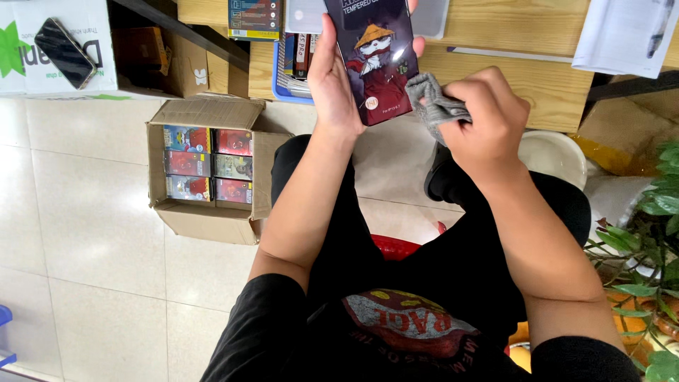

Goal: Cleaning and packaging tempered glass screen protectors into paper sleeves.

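The flat dark package (375,60) runs off the top edge at twelve o'clock, so its upper end is lost. The left hand (331,78) covers its left side, with only fingertips showing past the right edge. Most of the grey cloth (433,102) is bunched inside the right hand (484,117), so its full shape cannot be told. In the cardboard box (205,219) at nine o'clock, the small packs (209,164) are too small to read. The white paper (626,32) at two o'clock is cut by the frame.

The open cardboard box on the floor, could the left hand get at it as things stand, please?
Probably not right away: the left hand grips a dark flat package. The cardboard box lies open, unobstructed.
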